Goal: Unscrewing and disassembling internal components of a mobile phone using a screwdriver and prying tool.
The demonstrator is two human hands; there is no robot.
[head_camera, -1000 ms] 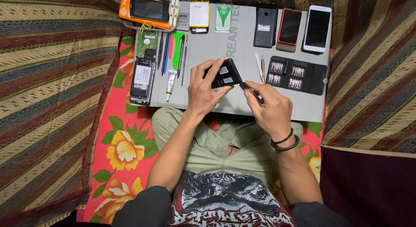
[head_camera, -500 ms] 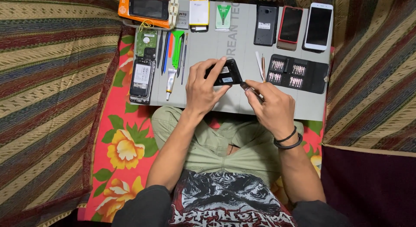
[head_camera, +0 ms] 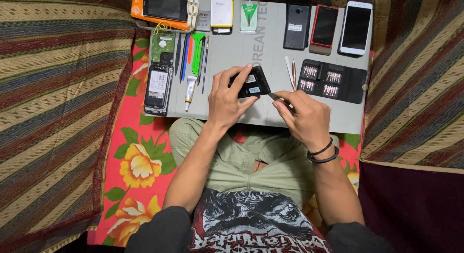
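A small black rectangular phone body with its back opened [head_camera: 250, 82] was held just above the grey work mat [head_camera: 251, 113], tilted, with pale labels showing on its exposed inside. It was gripped by the left hand [head_camera: 227, 99], whose fingers were curled closed around its left and upper edges, the thumb pressed along the near side. Compared with half a second earlier, almost nothing was found to have shifted: the phone body was kept at the same tilt and the same place over the mat, and the slim metal-tipped tool [head_camera: 279, 99] was kept with its tip at the lower right corner of the body. That tool was pinched in the closed fingers of the right hand [head_camera: 304, 118], a black band being worn on its wrist. From this steadiness it was judged that fine work at that corner was still under way rather than finished. Just beside the tool, a black fold-out case of screwdriver bits [head_camera: 333, 81] lay open on the mat. Farther left, a row of thin prying tools and a green-handled one [head_camera: 193, 59] was laid out, with an opened black phone [head_camera: 158, 88] beside them. Along the far edge, a white phone [head_camera: 356, 27], a red-edged phone [head_camera: 324, 28] and an orange-cased phone [head_camera: 162, 6] were set in a line
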